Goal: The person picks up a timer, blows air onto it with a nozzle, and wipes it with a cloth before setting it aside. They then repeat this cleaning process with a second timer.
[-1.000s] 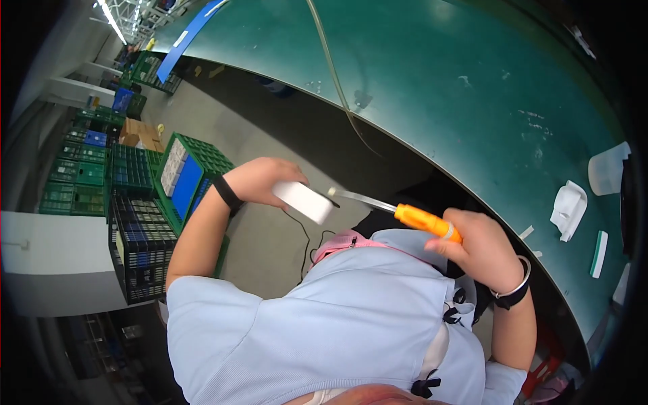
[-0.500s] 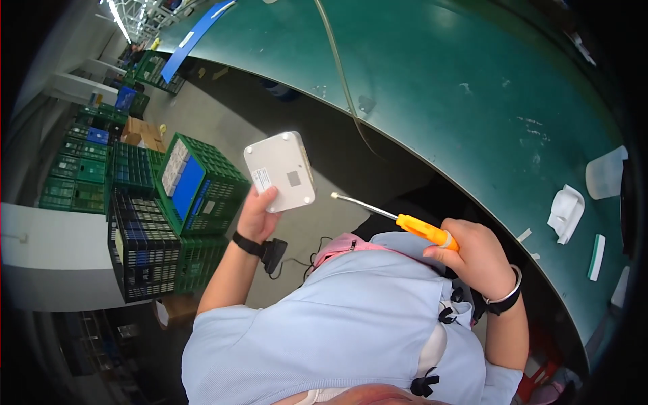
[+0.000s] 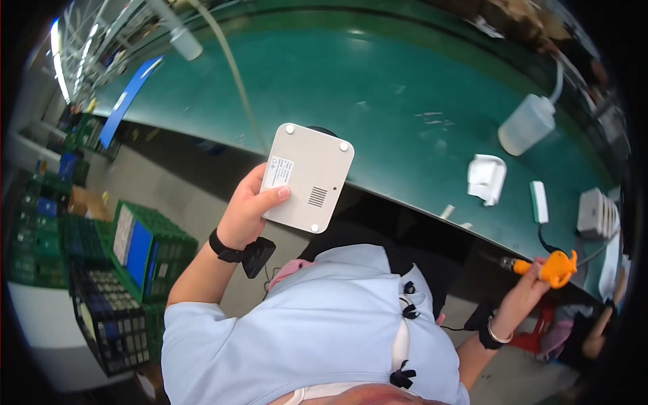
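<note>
My left hand (image 3: pixel 251 206) grips a flat white square device (image 3: pixel 307 179) by its left edge, thumb across the face turned to me. That face carries small round feet at the corners, a printed label and a block of vent slots. Behind the device's upper edge a dark rounded part shows; what it belongs to is hidden. Far to the right, at the bench's front edge, my right hand (image 3: pixel 526 293) is closed on an orange tool (image 3: pixel 557 270) with a short metal nose pointing left. Its exact kind is unclear.
The green bench (image 3: pixel 378 88) spans the view ahead. On its right are a translucent bottle (image 3: pixel 526 125), a crumpled white piece (image 3: pixel 486 179), a green-and-white strip (image 3: pixel 538 202) and a pale slotted block (image 3: pixel 597 212). Green crates (image 3: pixel 152 250) stand lower left. Another person's arm (image 3: pixel 597 331) shows far right.
My right hand has moved right to the bench edge; the orange tool's long metal shaft no longer shows. The device has come up and right, its face turned more squarely to me. The view has shifted right.
</note>
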### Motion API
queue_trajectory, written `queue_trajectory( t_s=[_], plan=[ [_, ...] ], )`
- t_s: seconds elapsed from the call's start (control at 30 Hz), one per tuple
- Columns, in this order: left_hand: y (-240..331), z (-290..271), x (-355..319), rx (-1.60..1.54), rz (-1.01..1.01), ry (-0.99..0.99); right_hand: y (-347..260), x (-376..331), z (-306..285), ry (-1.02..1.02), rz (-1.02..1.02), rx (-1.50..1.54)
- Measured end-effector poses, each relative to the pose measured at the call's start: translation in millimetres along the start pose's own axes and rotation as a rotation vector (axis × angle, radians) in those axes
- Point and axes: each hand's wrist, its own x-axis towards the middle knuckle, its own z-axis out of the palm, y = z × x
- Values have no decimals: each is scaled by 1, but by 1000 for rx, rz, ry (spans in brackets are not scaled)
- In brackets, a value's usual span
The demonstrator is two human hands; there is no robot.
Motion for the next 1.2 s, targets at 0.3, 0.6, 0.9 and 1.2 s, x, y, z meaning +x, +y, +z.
queue_trajectory(
  t_s=[0.3,0.6,0.9,1.2],
  plan=[
    [-20,69,64,-149,-86,-212,38,-25,18,-128,544,6],
    [-29,90,77,-62,6,-278,-86,17,34,-578,25,-88],
    [-29,97,72,-124,79,-313,-49,84,130,-753,-349,-460],
    [-21,100,73,-164,62,-333,-151,22,138,-429,-724,67]
  ],
)
